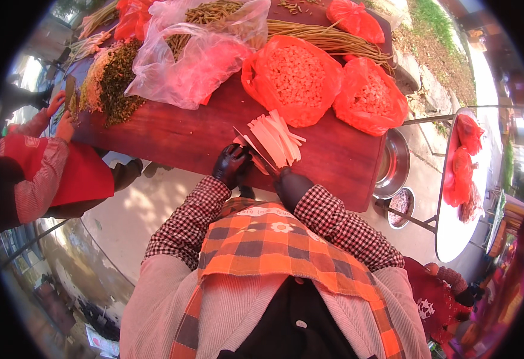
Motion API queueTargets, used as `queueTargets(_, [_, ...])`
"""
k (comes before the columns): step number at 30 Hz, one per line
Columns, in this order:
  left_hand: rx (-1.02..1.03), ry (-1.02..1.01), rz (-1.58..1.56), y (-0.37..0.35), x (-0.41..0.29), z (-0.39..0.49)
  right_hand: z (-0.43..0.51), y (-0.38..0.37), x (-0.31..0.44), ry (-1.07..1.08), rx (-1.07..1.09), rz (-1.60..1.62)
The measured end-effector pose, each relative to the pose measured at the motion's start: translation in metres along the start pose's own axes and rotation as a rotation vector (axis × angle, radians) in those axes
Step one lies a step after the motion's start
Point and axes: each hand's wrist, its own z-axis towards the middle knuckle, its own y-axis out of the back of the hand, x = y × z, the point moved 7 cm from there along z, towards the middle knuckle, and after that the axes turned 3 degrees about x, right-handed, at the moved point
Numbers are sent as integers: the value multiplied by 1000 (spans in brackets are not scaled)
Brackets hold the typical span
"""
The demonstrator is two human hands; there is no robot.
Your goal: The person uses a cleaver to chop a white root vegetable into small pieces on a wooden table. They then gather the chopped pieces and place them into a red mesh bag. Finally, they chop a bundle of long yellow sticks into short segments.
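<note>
Black gloves cover both hands at the near edge of the red wooden table (176,134). My right hand (292,185) is closed on the handle of a knife (262,155), whose blade points up and to the left. Against the blade's left side, my left hand (233,165) bends its fingers over a pale piece of food; its exact hold is partly hidden. A fanned pile of long pale strips (276,138) lies just right of the blade, on the table. What the strips are cannot be told.
Red plastic bags of diced pieces (295,76) (372,96) stand beyond the strips. Behind lie a clear plastic bag (190,67), long thin stalks (325,33) and chopped greens (120,80). A co-worker's hands (62,114) are at the left end. Metal bowls (394,166) sit below the right edge.
</note>
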Motion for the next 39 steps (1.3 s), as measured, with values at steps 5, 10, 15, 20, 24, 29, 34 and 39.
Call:
queueTargets(5, [-44,-24,24,-1,2,-3,7,-11,-10,-204,53,279])
queueTargets(10, [31,47,65,-6,4,-6,10,-8,-9,-266,-62,464])
queueTargets(15, [87,56,112,-4,-5,0,6,-24,-34,-288,-88,546])
queueTargets(20, [100,97,104,-4,-8,-2,2,-29,-90,-437,-282,853])
queueTargets(24, [96,122,79,-4,-6,-7,0,-33,-96,-469,-279,811])
queueTargets(29, [76,120,48,-4,-6,-10,3,-28,-74,-344,-379,635])
queueTargets(34, [119,122,0,-12,1,-2,13,-29,-69,-409,-450,947])
queueTargets(39, [167,27,-114,-20,7,8,9,-46,-67,-352,-200,2047])
